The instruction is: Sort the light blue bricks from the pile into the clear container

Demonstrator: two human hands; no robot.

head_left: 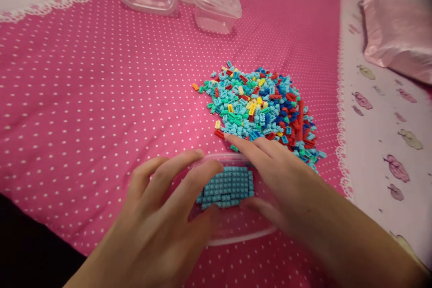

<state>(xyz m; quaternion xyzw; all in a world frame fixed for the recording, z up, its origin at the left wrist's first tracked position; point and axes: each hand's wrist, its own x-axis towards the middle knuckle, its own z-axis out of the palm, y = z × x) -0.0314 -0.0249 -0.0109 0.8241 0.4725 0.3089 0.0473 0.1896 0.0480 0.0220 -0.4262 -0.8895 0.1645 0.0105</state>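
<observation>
Left hand: fingers spread and curled, thumb and forefinger apart at the panel's left end; we cannot tell whether they touch it. Right hand: also spread, thumb by the panel's right end, forefinger stretched past the tray rim.

Pink dotted cloth: soft-looking; we judge a tug on it could tilt what it carries.

Brick pile: loose, just beyond the tray. A brushing wrist could scatter its edge.

Clear tray: shallow; we suspect pressure on its rim would tip it.

Blue brick panel: within the tray's outline, between both hands. Uneven squeezing could split its seams, we think.

Red brick: at the right forefinger's tip, contact unclear; a careless nudge might lose it.
</observation>
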